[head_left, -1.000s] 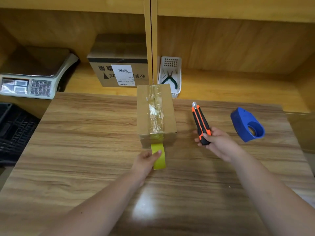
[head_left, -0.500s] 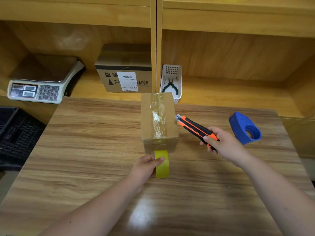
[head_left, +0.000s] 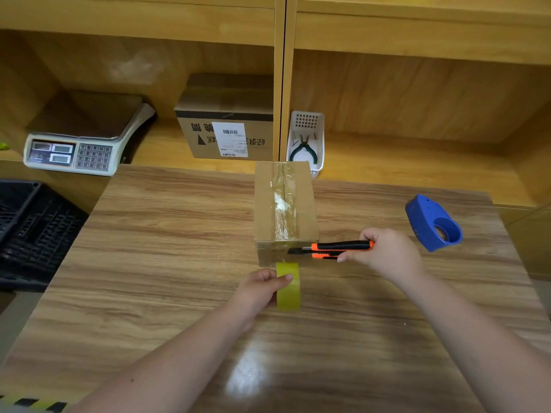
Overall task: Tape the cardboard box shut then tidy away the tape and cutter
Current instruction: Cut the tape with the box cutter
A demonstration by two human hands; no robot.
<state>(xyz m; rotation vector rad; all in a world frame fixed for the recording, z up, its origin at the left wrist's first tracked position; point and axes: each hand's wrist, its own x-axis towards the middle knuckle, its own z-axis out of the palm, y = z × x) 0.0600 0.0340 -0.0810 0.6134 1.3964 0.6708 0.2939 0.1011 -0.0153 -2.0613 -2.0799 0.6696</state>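
Observation:
A small cardboard box (head_left: pixel 268 210) stands mid-table, with clear tape running along its top seam and down its near face. My left hand (head_left: pixel 259 289) grips a yellowish tape roll (head_left: pixel 288 289) just in front of the box, the strip still joined to the near face. My right hand (head_left: pixel 387 251) holds an orange and black cutter (head_left: pixel 337 248) level, its tip pointing left at the box's near face, just above the roll.
A blue tape dispenser (head_left: pixel 432 223) lies at the table's right. On the shelf behind sit a white basket (head_left: pixel 307 120) with pliers, a labelled carton (head_left: pixel 226 126) and a scale (head_left: pixel 80 138). A black crate (head_left: pixel 26 228) is left of the table.
My right hand swung the cutter from pointing away to level and brought its tip leftward to the box's near face. My left hand kept hold of the roll.

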